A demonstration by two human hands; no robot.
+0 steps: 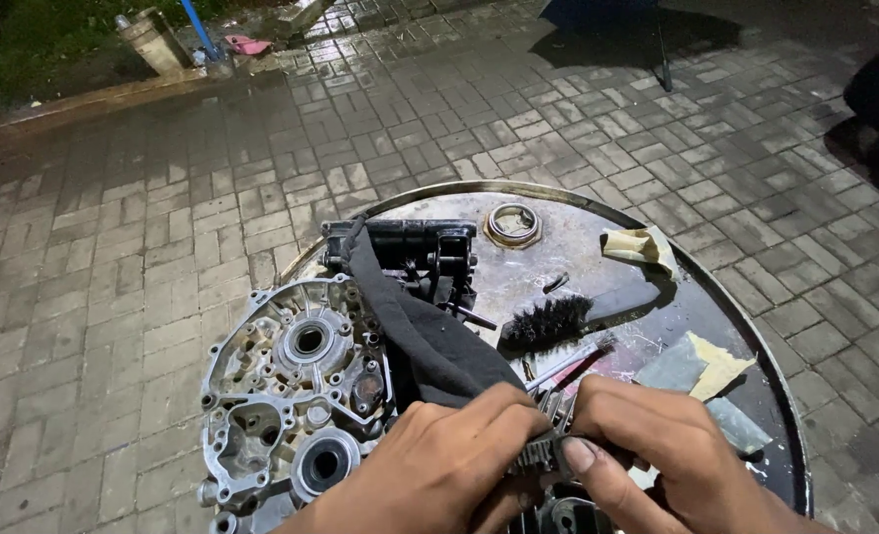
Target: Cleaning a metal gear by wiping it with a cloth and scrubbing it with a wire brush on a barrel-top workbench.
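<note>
Both hands' (439,465) grip clamps a ribbed metal part (543,453) over a drum-top (558,272) on wet paving (113,247).

Bare left hand (439,460), right hand (657,445)

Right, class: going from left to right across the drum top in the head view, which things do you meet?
Engine casing → dark cloth → black brush → sandpaper pieces.
</note>
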